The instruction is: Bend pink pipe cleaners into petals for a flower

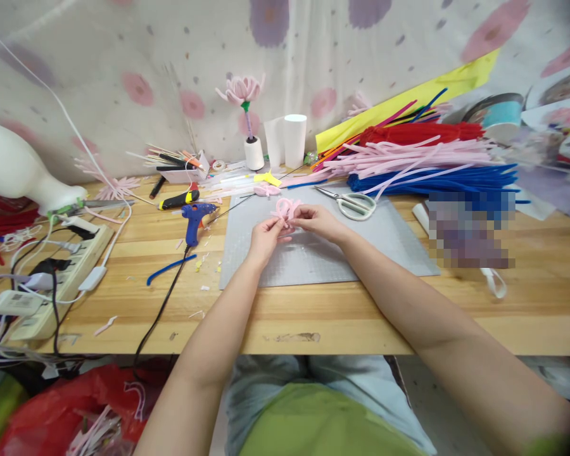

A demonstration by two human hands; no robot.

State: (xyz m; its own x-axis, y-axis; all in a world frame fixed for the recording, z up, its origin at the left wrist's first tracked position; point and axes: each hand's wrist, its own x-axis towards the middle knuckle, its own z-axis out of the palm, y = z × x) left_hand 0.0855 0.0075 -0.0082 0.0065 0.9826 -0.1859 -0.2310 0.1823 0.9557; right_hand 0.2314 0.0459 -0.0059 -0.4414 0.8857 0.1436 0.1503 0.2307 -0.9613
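Observation:
Over the grey cutting mat (pixel 323 253), my left hand (pixel 266 239) and my right hand (pixel 319 223) meet at a small pink pipe-cleaner flower (pixel 286 206). Its loops stick up above my fingers, while its lower part is hidden by them. The left fingers pinch it from the left, and the right thumb and fingers close on its right side. Just right of my right hand, scissors with pale handles (pixel 356 206) lie on the mat. A pink pipe-cleaner piece (pixel 266 190) rests at the mat's far edge.
A blue glue gun (pixel 197 221) with a black cord and a yellow-black cutter (pixel 178 200) lie left of the mat. A finished pink flower (pixel 243 92) stands behind. Bundled pink pipe cleaners (pixel 408 158) and blue ones (pixel 437 182) lie right. A power strip (pixel 66 285) sits far left.

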